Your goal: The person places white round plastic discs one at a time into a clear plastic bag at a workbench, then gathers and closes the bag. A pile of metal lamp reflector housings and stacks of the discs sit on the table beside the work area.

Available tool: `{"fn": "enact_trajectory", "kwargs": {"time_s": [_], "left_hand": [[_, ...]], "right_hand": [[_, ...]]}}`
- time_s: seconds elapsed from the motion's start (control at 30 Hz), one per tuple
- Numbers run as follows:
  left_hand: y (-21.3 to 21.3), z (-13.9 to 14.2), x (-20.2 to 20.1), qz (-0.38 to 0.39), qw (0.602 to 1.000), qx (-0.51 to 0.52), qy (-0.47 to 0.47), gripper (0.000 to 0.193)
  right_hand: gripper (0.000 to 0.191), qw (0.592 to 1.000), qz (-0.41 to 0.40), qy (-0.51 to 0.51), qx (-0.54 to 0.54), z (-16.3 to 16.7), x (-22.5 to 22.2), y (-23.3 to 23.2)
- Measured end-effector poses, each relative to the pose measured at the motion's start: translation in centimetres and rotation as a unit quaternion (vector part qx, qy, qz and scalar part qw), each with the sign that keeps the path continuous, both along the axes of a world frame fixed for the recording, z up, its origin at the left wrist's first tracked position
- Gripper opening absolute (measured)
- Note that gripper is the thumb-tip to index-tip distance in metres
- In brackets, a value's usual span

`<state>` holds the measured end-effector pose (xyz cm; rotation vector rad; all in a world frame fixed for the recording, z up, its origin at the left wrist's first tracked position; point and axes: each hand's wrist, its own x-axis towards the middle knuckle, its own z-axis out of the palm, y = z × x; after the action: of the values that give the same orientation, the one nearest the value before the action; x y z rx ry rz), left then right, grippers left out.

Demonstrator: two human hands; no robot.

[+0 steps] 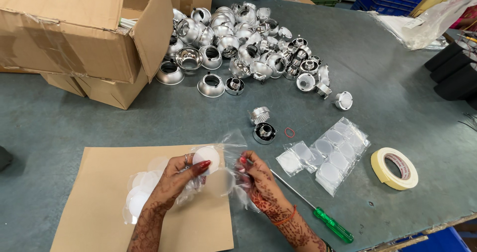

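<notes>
Both hands are working just above a brown cardboard sheet (99,207) lying on the grey-green worktop (397,83). Left hand (176,180) is pinching a white round disc (206,156) between thumb and fingers, its grip closed on the disc's edge. Right hand (258,182) is pinching the crinkled clear plastic bag (228,147) that is wrapping around the disc, its grip closed on the film. More white discs (136,197) are lying loose on the cardboard beside the left wrist.

Just right of the right forearm, a screwdriver with a green handle (334,225) is lying slantwise on the worktop. Beyond it, flat clear packets of discs (325,155) are spreading out, and a roll of cream tape (394,168) is sitting near the worktop's edge. Ahead of the hands, two small chrome reflector cups (262,125) and a red rubber band (289,132) are lying apart from a large heap of chrome reflector cups (238,43). Open cardboard boxes (74,38) are standing to the left of the heap, touching it.
</notes>
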<state>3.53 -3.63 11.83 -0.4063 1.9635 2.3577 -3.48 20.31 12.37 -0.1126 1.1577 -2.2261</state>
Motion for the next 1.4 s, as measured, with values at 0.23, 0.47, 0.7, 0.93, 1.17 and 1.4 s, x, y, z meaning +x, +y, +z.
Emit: {"fn": "enact_trajectory", "kwargs": {"time_s": [0.23,0.47,0.7,0.93,1.17,1.4], "left_hand": [[-0.2,-2.1,0.2,-0.043,0.991,0.124,0.038,0.027],[1.9,-1.2,-0.5,-0.010,0.978,0.188,0.091,0.041],[1.9,0.8,-0.5,0.060,0.968,0.232,0.075,0.046],[4.4,-2.1,-1.7,0.047,0.988,-0.061,0.132,0.041],[4.4,-4.4,-1.8,0.027,0.999,-0.003,0.035,0.029],[2.1,-4.5,-1.2,-0.102,0.972,0.189,0.098,0.026]], "right_hand": [[0.024,0.993,0.038,0.100,0.039,1.4,-0.2,0.7],[0.033,0.968,-0.003,0.170,0.184,2.2,-1.1,0.7],[0.016,0.920,0.055,0.296,0.251,-0.3,-1.8,0.2],[0.012,0.900,-0.040,0.325,0.287,-0.9,-1.2,-0.1],[0.008,0.932,-0.051,0.306,0.186,0.1,-1.8,0.3],[0.012,0.962,-0.044,0.235,0.131,0.4,-0.9,0.2]]}}
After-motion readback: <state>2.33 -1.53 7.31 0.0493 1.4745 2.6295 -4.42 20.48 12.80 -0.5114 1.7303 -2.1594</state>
